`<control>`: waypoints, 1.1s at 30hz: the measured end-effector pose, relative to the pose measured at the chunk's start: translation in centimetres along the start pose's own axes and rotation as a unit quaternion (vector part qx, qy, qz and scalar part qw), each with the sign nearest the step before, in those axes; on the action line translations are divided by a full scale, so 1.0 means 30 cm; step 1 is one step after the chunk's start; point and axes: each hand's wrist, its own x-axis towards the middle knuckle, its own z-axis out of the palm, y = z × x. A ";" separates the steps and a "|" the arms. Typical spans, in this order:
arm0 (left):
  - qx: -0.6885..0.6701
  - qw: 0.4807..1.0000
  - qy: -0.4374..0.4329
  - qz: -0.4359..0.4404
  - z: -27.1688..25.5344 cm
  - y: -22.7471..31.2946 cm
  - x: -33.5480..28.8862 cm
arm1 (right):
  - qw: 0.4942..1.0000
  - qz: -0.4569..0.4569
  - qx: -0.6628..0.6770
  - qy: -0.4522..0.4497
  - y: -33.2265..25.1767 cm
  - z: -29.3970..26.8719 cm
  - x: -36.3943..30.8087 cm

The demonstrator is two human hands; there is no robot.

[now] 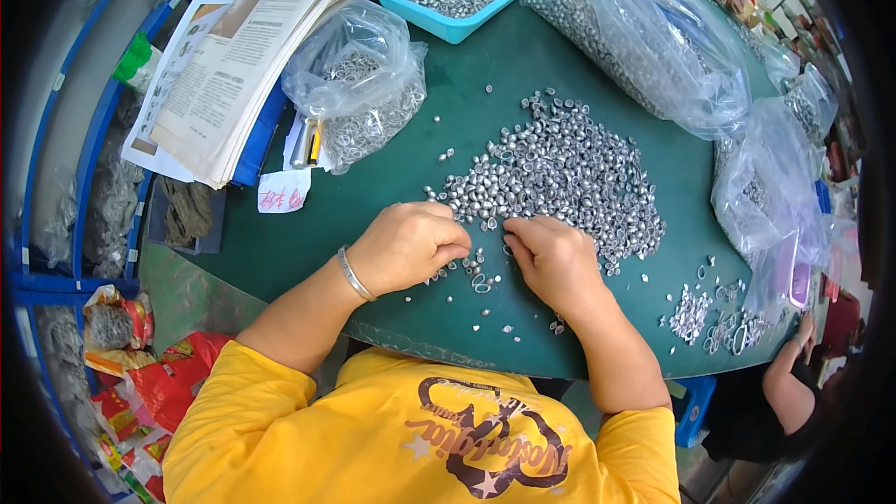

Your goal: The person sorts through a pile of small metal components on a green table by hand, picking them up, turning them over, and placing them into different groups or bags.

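A large pile of small silver metal pieces (560, 182), rounded and hollow like little cups, lies on the green tabletop (448, 70). My left hand (411, 245), with a bangle on its wrist, rests at the pile's near left edge. Its fingers are curled and pressed together. At the near edge of the pile, to the right, is my right hand (557, 261), thumb and fingers closed. Whatever either hand pinches is hidden or too small to name. Between and below the hands are a few loose pieces and an oval ring (481, 282).
A blue basket (392, 2) of metal pieces stands at the back. Clear bags of parts (373, 103) sit left and right (667, 56). Papers (238, 75) lie far left. Smaller piles (689, 313) are at the right. Two other people (793, 392) are at the table's right side.
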 end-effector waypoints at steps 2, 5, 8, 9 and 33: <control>0.014 0.999 -0.035 0.024 -0.002 -0.006 -0.004 | 0.999 -0.025 -0.037 0.000 -0.002 0.002 0.005; 0.056 0.996 -0.061 0.030 0.011 0.010 -0.008 | 0.997 0.010 0.071 0.008 0.006 0.007 0.011; 0.071 0.995 -0.060 0.030 0.013 0.010 -0.013 | 0.843 0.260 0.465 -0.072 -0.015 -0.047 0.024; 0.066 0.996 -0.056 0.028 0.013 0.008 -0.013 | 0.740 0.271 0.611 -0.076 0.005 -0.058 0.024; -0.688 0.630 -0.058 -0.356 -0.007 -0.022 0.020 | 0.993 -0.097 -0.052 -0.052 -0.071 0.007 -0.024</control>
